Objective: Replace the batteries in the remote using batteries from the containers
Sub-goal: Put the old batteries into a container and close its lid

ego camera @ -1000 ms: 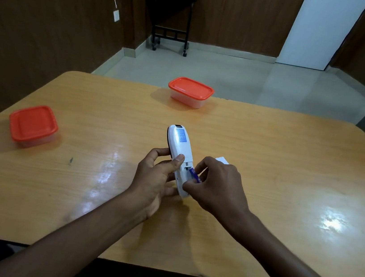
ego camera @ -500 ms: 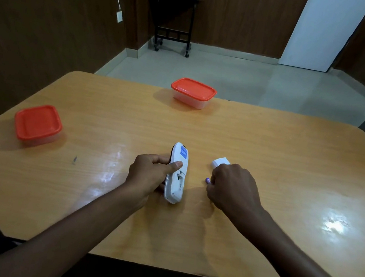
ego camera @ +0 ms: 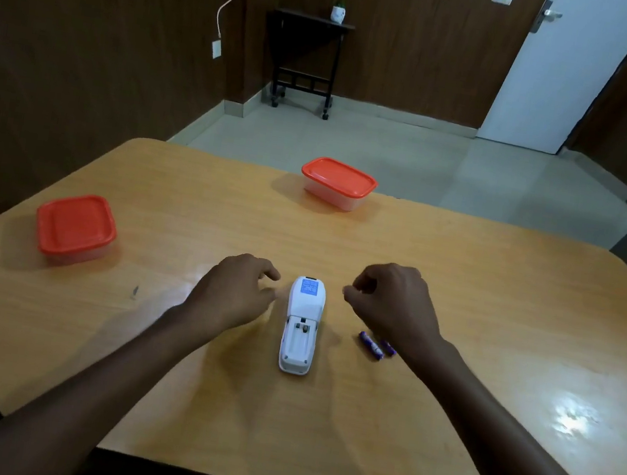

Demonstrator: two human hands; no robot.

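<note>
The white remote (ego camera: pixel 301 324) lies back-up on the wooden table (ego camera: pixel 496 303), its battery compartment uncovered and empty. Two purple batteries (ego camera: pixel 372 345) lie side by side just right of it, partly under my right wrist. My left hand (ego camera: pixel 234 290) hovers left of the remote with loosely curled fingers, holding nothing. My right hand (ego camera: pixel 391 302) hovers to the remote's right, fingers loosely curled, with nothing visible in it. Neither hand touches the remote. The compartment cover is not visible.
Two clear containers with orange lids stand shut: one (ego camera: pixel 75 228) at the table's left, one (ego camera: pixel 337 182) at the far edge. Beyond the table are floor, a dark side table and a white door.
My right hand pulled a battery from the remote and laid it on the table. My left hand set the remote down and let go. Both hands have lifted away.
</note>
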